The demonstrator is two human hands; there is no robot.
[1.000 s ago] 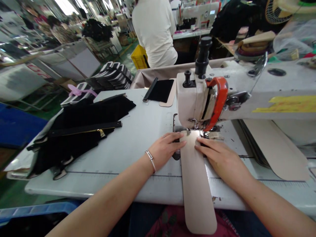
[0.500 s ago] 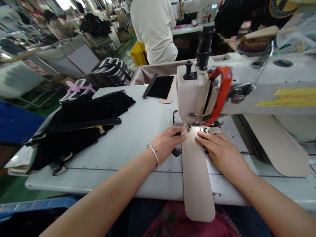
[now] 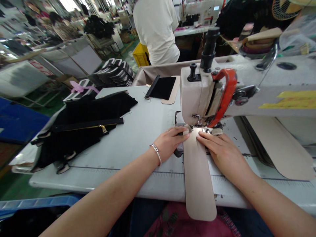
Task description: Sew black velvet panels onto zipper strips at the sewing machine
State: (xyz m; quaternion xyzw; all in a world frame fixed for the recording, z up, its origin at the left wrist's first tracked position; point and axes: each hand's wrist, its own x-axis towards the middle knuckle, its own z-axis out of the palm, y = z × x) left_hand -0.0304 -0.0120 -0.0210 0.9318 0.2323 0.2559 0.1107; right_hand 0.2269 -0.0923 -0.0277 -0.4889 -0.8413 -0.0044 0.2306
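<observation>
A long beige strip [image 3: 197, 174] lies on the white sewing table [image 3: 138, 131], its far end under the presser foot of the sewing machine [image 3: 202, 95] and its near end hanging over the table's front edge. My left hand [image 3: 170, 141], with a silver bracelet on the wrist, rests flat with fingers stretched onto the strip's left edge by the needle. Resting flat on the strip's right edge is my right hand [image 3: 222, 151], fingertips close to the presser foot. Both hands press the strip down.
A heap of black pieces with a gold zipper [image 3: 81, 128] covers the table's left part. A black piece on a beige one [image 3: 164, 88] lies at the back. More beige strips [image 3: 278, 148] lie on the right. A person in a white shirt [image 3: 155, 29] stands behind.
The beige strip has moved away from me under the presser foot, so less of it hangs over the front edge. Both hands stayed flat beside the needle.
</observation>
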